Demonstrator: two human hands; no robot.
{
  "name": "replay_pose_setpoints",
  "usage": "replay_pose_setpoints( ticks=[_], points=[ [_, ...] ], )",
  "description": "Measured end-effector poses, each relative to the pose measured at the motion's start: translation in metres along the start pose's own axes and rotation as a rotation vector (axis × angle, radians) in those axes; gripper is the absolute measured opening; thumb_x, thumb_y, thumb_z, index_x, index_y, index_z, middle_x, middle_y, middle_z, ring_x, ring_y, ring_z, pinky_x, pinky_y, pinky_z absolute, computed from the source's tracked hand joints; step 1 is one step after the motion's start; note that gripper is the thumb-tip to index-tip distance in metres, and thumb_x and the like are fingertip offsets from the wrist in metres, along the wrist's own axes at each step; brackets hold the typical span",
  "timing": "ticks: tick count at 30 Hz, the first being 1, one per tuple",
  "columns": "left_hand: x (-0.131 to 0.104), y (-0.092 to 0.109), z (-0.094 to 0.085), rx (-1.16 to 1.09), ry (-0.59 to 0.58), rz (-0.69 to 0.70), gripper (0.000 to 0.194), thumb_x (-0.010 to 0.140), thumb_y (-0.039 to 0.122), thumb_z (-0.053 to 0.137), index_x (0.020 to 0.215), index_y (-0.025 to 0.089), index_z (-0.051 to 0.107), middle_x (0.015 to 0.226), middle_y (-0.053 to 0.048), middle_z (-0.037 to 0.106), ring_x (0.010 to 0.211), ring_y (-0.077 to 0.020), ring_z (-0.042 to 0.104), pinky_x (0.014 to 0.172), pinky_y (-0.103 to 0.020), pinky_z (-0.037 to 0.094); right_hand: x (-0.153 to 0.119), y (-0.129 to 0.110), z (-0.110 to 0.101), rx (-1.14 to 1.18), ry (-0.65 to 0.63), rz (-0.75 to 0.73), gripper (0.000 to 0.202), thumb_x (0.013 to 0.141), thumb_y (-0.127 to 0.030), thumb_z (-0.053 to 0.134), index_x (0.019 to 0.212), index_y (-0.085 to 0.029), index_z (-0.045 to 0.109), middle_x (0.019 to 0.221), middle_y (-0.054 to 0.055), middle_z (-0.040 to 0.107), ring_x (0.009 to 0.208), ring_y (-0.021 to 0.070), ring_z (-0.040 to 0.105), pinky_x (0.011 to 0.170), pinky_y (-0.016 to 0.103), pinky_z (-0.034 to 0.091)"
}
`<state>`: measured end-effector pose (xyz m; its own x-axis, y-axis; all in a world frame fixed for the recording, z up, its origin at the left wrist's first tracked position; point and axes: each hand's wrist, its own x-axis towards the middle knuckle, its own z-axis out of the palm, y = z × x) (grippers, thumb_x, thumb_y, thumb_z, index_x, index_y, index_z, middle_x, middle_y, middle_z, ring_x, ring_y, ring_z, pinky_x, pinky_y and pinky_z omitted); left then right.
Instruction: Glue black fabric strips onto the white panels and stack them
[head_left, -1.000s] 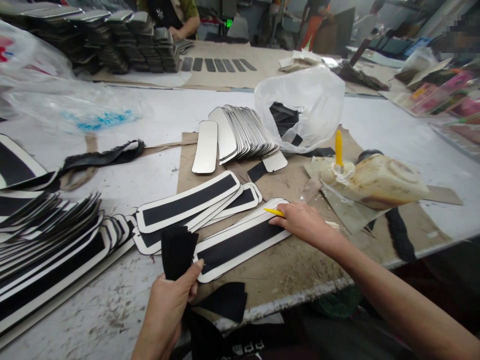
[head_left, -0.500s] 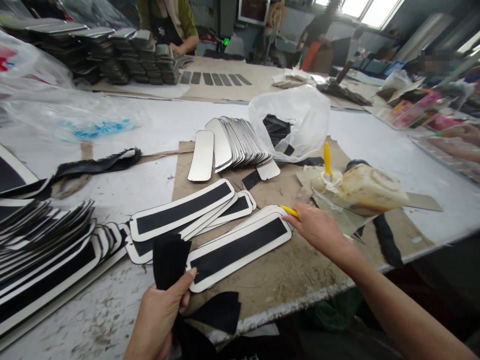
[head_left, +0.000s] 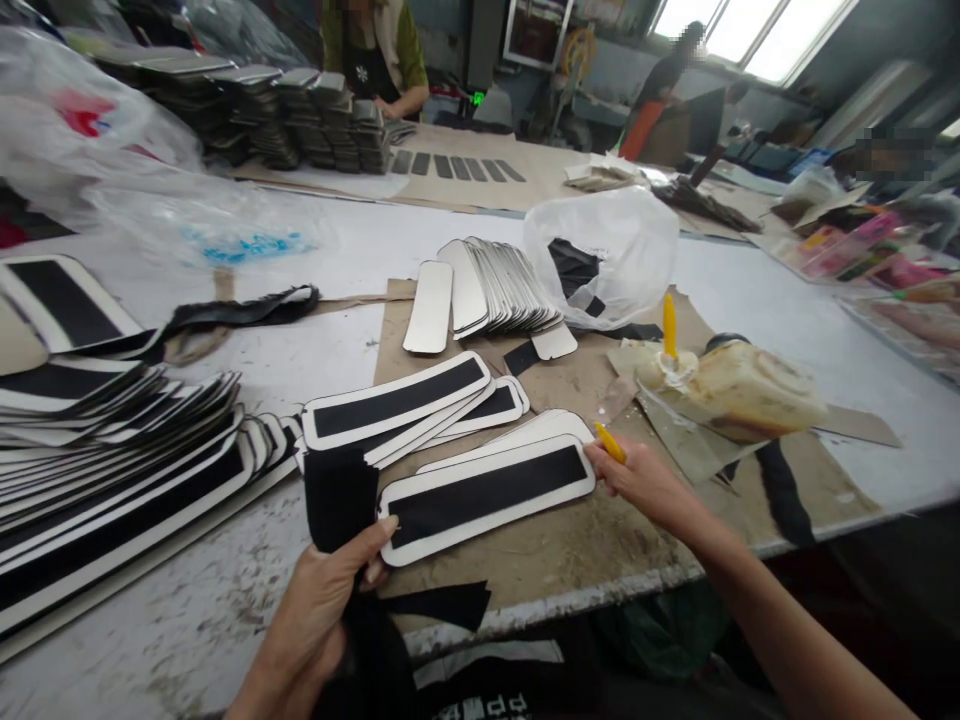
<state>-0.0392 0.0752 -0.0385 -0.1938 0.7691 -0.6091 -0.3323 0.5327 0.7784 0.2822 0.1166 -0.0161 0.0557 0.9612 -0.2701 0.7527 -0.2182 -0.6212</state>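
Note:
Between my hands is a long white panel with rounded corners and a black strip (head_left: 487,498) along its middle. My left hand (head_left: 319,600) is closed, its thumb on the panel's left end, and a bundle of black fabric strips (head_left: 339,500) is held in the same grip. At the panel's right end, my right hand (head_left: 649,485) pinches the corner while also holding a yellow-handled tool (head_left: 611,443), whose working end I cannot make out. Similar white panels (head_left: 536,432) lie fanned just behind. Farther left, more panels with black strips (head_left: 397,400) overlap.
A tall pile of panels (head_left: 127,500) fills the left side. Plain white pieces (head_left: 502,290) stand fanned behind, beside a plastic bag (head_left: 637,250) with black strips inside. To the right sits a stained container (head_left: 757,390) with a yellow handle (head_left: 669,328) upright at its mouth.
My right hand has gone from the fanned panels' corner to grip the top panel's right end. That panel is now raised slightly and shifted off those behind. The view has also shifted.

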Motion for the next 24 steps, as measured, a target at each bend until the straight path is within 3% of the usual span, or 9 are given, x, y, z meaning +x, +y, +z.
replay_pose_setpoints(
  ticks=[4, 7, 13, 17, 20, 24],
  points=[
    [-0.005, 0.004, -0.006, -0.062, -0.096, 0.011, 0.037, 0.057, 0.033, 0.080, 0.050, 0.015, 0.048, 0.042, 0.004, 0.042, 0.040, -0.0059, 0.035, 0.040, -0.018, 0.029, -0.008, -0.007, -0.002, 0.247, -0.080, 0.125, 0.042, 0.076, -0.058, 0.055, 0.066, -0.019, 0.046, 0.053, -0.006, 0.038, 0.045, 0.0084, 0.035, 0.041, 0.020, 0.027],
    [-0.007, 0.005, -0.012, -0.077, -0.091, 0.049, 0.031, 0.059, 0.033, 0.079, 0.060, 0.014, 0.055, 0.050, 0.002, 0.050, 0.043, -0.0065, 0.039, 0.042, -0.018, 0.031, -0.013, -0.012, -0.002, 0.321, -0.080, 0.205, 0.046, 0.071, -0.063, 0.060, 0.068, -0.019, 0.046, 0.052, -0.006, 0.035, 0.044, 0.0079, 0.033, 0.039, 0.019, 0.025],
    [-0.008, -0.001, -0.019, -0.074, -0.074, 0.087, 0.035, 0.063, 0.042, 0.077, 0.064, 0.014, 0.056, 0.049, 0.002, 0.049, 0.044, -0.0077, 0.041, 0.043, -0.019, 0.033, -0.017, -0.015, 0.000, 0.310, -0.005, 0.189, 0.044, 0.069, -0.060, 0.064, 0.074, -0.018, 0.051, 0.054, -0.005, 0.037, 0.045, 0.0086, 0.034, 0.037, 0.020, 0.029],
    [-0.008, 0.000, -0.018, -0.080, -0.047, 0.086, 0.041, 0.059, 0.038, 0.081, 0.057, 0.016, 0.046, 0.044, 0.007, 0.039, 0.039, -0.0044, 0.031, 0.038, -0.017, 0.025, -0.022, -0.022, 0.000, 0.339, -0.008, 0.148, 0.045, 0.071, -0.060, 0.064, 0.070, -0.019, 0.046, 0.055, -0.006, 0.035, 0.046, 0.0076, 0.033, 0.038, 0.018, 0.028],
    [-0.011, 0.005, -0.019, -0.111, -0.047, 0.078, 0.043, 0.058, 0.035, 0.082, 0.056, 0.017, 0.043, 0.044, 0.009, 0.035, 0.039, -0.0032, 0.027, 0.037, -0.016, 0.024, -0.028, -0.032, 0.000, 0.519, -0.049, 0.130, 0.045, 0.070, -0.057, 0.067, 0.070, -0.019, 0.044, 0.056, -0.006, 0.034, 0.046, 0.0065, 0.031, 0.037, 0.017, 0.027],
    [-0.016, 0.011, -0.019, -0.285, -0.111, -0.098, 0.043, 0.054, 0.031, 0.083, 0.051, 0.016, 0.043, 0.041, 0.008, 0.034, 0.038, -0.0029, 0.029, 0.038, -0.015, 0.028, -0.032, -0.041, 0.003, 0.924, -0.133, 0.182, 0.042, 0.067, -0.050, 0.073, 0.072, -0.019, 0.045, 0.057, -0.007, 0.034, 0.044, 0.0042, 0.027, 0.035, 0.014, 0.027]
  ],
)
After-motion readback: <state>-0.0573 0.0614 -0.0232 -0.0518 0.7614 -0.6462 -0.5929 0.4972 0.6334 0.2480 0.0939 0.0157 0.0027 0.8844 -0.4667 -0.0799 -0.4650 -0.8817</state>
